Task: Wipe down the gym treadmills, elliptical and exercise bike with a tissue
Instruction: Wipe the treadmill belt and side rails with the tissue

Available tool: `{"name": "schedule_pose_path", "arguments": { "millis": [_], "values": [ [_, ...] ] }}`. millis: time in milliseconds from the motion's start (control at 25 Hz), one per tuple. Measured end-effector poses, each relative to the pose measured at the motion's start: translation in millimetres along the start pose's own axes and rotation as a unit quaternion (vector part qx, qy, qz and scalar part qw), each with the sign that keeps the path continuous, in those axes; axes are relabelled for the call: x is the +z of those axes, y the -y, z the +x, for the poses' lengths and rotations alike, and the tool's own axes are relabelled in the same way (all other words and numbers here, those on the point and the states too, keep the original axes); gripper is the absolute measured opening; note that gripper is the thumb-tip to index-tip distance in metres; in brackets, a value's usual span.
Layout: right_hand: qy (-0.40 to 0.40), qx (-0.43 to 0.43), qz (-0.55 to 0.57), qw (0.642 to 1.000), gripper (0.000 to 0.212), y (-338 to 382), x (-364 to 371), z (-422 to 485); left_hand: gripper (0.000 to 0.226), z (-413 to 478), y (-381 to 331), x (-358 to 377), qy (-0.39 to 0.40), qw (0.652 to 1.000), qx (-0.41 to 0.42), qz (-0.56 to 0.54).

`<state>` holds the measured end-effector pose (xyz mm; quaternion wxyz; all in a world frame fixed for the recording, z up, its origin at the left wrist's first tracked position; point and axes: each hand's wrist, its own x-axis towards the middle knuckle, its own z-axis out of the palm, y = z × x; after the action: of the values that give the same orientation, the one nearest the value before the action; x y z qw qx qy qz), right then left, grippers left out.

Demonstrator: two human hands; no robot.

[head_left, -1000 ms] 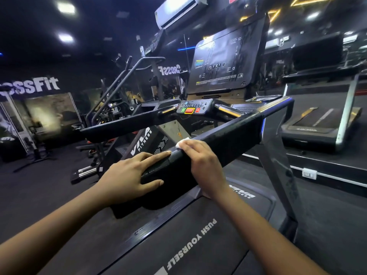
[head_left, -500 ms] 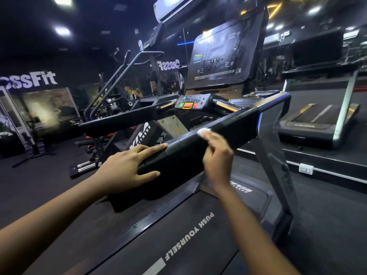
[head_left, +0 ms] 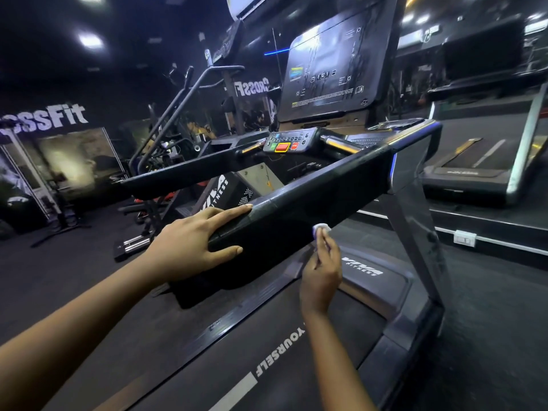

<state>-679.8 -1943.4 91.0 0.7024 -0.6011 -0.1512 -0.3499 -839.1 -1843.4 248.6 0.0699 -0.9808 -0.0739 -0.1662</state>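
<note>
Tissue [head_left: 321,227], balled small and white, sits pinched in the fingers [head_left: 324,246] of the person's right hand [head_left: 321,271]. It touches the lower edge of the near handrail [head_left: 326,185] of a Viva Fitness treadmill [head_left: 237,351], about midway along the rail. The left hand [head_left: 189,247] lies flat over the rail's near end, fingers straight and relaxed, thumb against the side face, gripping nothing. By the look of it the job is in its early part, with the wiping on one rail of one machine. The far handrail [head_left: 184,176], the button panel [head_left: 286,143] and the big console screen [head_left: 335,63] may still be waiting; no mark on them tells wiped from unwiped. A second treadmill [head_left: 474,173] stands well apart on the right with no hand near it. The task's other machines cannot be picked out with certainty among the dark equipment at the left, so most of the round likely lies ahead.
</note>
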Motion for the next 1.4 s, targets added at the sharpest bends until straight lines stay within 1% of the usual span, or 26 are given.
{"name": "schedule_pose_path", "arguments": {
  "millis": [80,120,160,280,320,360,520,640,720,760,800,920,960,1000,1080,1200,1320,1400],
  "values": [
    [-0.022,0.043,0.010,0.999,0.042,-3.4,-2.2,6.9,0.068,0.1,-0.1,-1.0,-0.003,1.000,0.000,-0.003],
    [-0.028,0.045,0.016,0.998,0.043,5.3,-1.9,4.5,0.068,-0.1,-0.4,-1.2,-0.003,1.000,0.001,-0.004],
    [-0.025,0.022,0.018,0.999,0.041,21.2,-1.2,-1.8,0.067,-0.1,-1.1,-1.3,-0.004,1.000,0.002,-0.003],
    [0.039,-0.132,0.036,0.990,0.034,64.7,0.9,-27.2,0.066,-0.6,-2.7,-1.6,-0.009,1.000,0.001,-0.004],
    [0.052,-0.161,0.039,0.985,0.033,66.1,3.8,-27.8,0.067,-1.3,-2.7,-2.2,-0.008,1.000,0.000,-0.005],
    [0.053,-0.165,0.037,0.984,0.033,59.3,7.1,-23.3,0.068,-0.8,-3.5,-2.7,-0.006,1.000,0.001,-0.006],
    [-0.009,-0.044,0.013,0.999,0.040,14.8,13.8,6.9,0.068,0.5,-1.1,-4.3,0.012,1.000,0.004,-0.005],
    [-0.025,0.019,0.019,0.999,0.042,-6.1,10.6,26.2,0.070,1.1,-1.0,-5.9,0.034,0.999,0.005,-0.004],
    [-0.039,0.060,0.024,0.997,0.045,-5.2,6.2,34.3,0.074,1.8,-0.6,-8.5,0.054,0.998,-0.001,-0.009],
    [-0.044,0.057,0.025,0.997,0.045,3.8,6.7,31.7,0.075,2.7,0.2,-10.6,0.068,0.998,-0.004,-0.014],
    [-0.039,0.031,0.028,0.998,0.043,18.4,8.2,24.4,0.076,4.1,1.3,-12.3,0.085,0.996,-0.005,-0.020],
    [0.016,-0.103,0.049,0.993,0.034,59.1,12.8,-2.3,0.076,14.0,-3.6,-15.2,0.112,0.993,-0.013,-0.019],
    [0.025,-0.122,0.052,0.991,0.035,60.5,15.7,-2.3,0.077,20.2,-7.2,-14.5,0.115,0.993,-0.017,-0.010],
    [0.025,-0.120,0.052,0.991,0.035,56.0,19.1,3.0,0.077,27.9,-11.1,-13.0,0.118,0.993,-0.020,0.002],
    [0.002,-0.080,0.043,0.996,0.037,36.6,22.2,18.6,0.079,45.5,-18.8,-9.0,0.124,0.992,-0.022,0.015],
    [-0.034,-0.025,0.036,0.998,0.040,9.6,22.5,40.4,0.080,64.1,-25.3,-4.8,0.134,0.991,-0.017,0.004],
    [-0.051,0.055,0.056,0.996,0.039,-13.7,20.8,61.7,0.081,69.8,-30.1,-0.5,0.119,0.992,-0.005,0.032],
    [-0.065,0.092,0.056,0.992,0.040,-22.2,15.3,72.2,0.081,68.8,-33.0,0.5,0.104,0.993,0.000,0.053]
  ]
}}
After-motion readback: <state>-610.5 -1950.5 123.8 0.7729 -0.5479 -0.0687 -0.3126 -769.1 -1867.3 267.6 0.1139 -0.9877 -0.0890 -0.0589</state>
